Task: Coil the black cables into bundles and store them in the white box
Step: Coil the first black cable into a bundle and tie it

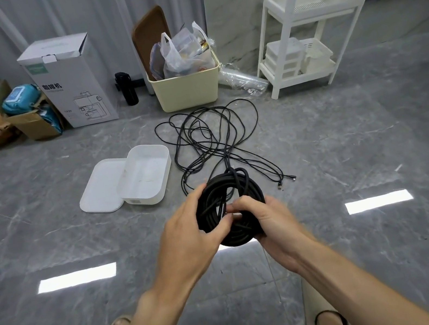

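Your left hand [191, 235] and your right hand [268, 220] together hold a round coil of black cable [231, 205] in mid-air above the grey marble-patterned floor [48, 234]. Your left grip is curled round the coil's left edge, thumb lying across the front of the loops. Your right grip wraps the lower right side of the coil, and its fingertips [236, 205] pinch a short strand near the coil's centre, just beside your left thumb. From the top of the coil, a strand runs away from both grips and joins the loose tangle of thin black cable [203, 138] spread on the floor beyond your hands. Two small plug ends [287, 181] of that tangle lie on the floor up and to the right of your right grip.

Beyond and left of your left grip sits the open white plastic box [145, 174], resting on the floor, with its flat white lid [100, 186] touching its left side. Farther past the tangle stand a cream plastic bin [186, 90] stuffed with plastic bags, a tall white cardboard carton [70, 81], a black bottle [126, 89] between them, and a white shelf rack [307, 31] to the right.
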Tool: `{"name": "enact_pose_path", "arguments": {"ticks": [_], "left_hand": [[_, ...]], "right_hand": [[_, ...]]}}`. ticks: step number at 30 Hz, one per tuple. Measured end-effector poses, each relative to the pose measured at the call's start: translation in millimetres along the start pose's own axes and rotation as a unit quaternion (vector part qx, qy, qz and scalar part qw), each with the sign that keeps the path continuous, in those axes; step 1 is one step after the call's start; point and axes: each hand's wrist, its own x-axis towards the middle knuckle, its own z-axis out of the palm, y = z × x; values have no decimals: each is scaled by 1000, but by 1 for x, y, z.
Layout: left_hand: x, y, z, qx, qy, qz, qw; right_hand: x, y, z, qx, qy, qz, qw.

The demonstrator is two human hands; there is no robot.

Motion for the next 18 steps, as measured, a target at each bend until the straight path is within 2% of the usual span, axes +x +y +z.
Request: {"name": "enact_pose_path", "arguments": {"ticks": [4, 12, 18], "left_hand": [[0, 2, 2, 11, 0, -7, 1000], [0, 4, 1, 49, -36, -14, 998], [4, 0, -1, 10, -61, -15, 998]], "right_hand": [[0, 2, 1, -28, 0, -18, 999], [-3, -2, 3, 1, -10, -1, 1000], [-2, -3, 2, 18, -16, -9, 1000]]}}
